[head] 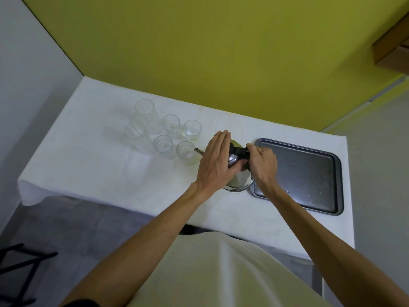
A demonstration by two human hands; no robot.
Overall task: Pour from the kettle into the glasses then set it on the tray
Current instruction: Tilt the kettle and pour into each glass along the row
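Note:
A steel kettle (240, 181) with a black handle stands on the white table between the glasses and the tray. Its thin spout (198, 150) points left and reaches the rim of the nearest short glass (186, 151). My left hand (215, 160) lies flat over the kettle's lid and body. My right hand (262, 163) grips the black handle at the kettle's right side. Several clear glasses stand at the left: tall ones (145, 111) behind, short ones (170, 122) in front. The dark metal tray (332, 173) lies at the right, bare.
A yellow wall runs along the table's far edge. The tray's left rim sits close against the kettle's base. The table's near edge is by my torso. A black frame (15, 269) stands on the grey floor at the lower left.

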